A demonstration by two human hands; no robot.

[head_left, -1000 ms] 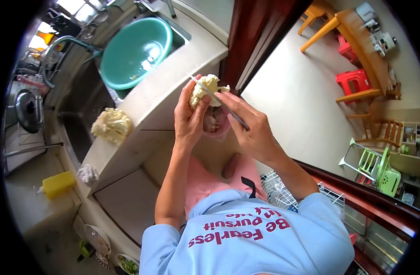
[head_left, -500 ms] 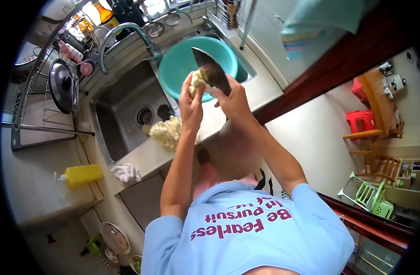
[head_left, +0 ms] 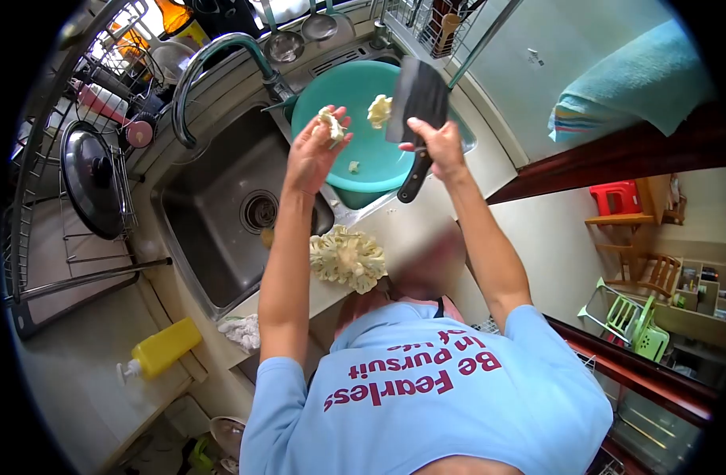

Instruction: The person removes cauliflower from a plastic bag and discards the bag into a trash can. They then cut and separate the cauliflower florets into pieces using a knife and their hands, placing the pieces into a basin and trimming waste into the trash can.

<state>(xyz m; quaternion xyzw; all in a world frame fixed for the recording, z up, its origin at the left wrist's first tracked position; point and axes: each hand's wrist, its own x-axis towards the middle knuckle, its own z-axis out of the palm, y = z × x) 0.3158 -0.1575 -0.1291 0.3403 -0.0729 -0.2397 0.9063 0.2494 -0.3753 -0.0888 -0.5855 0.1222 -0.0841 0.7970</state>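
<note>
Over the left side of the green basin (head_left: 311,93), my left hand (head_left: 314,158) holds a small cauliflower piece (head_left: 329,125) at its fingers. My right hand (head_left: 440,149) grips a broad cleaver (head_left: 421,99) by its black handle, blade pointing up over the basin's right side. Just left of the blade is another cauliflower floret (head_left: 379,112); whether it touches the blade I cannot tell. A small bit of cauliflower (head_left: 353,167) lies in the basin. The large cauliflower head (head_left: 348,258) rests on the counter edge, below my hands in the view.
The metal sink (head_left: 220,206) lies left of the basin, under a curved faucet (head_left: 190,87). A yellow bottle (head_left: 166,348) and a white cloth (head_left: 241,332) are at lower left. A black pot lid (head_left: 93,180) stands in a rack. A blue towel (head_left: 624,83) hangs at upper right.
The view has turned toward the sink. My hands have moved over the basin and apart. The floret now shows apart from the piece in my left hand.
</note>
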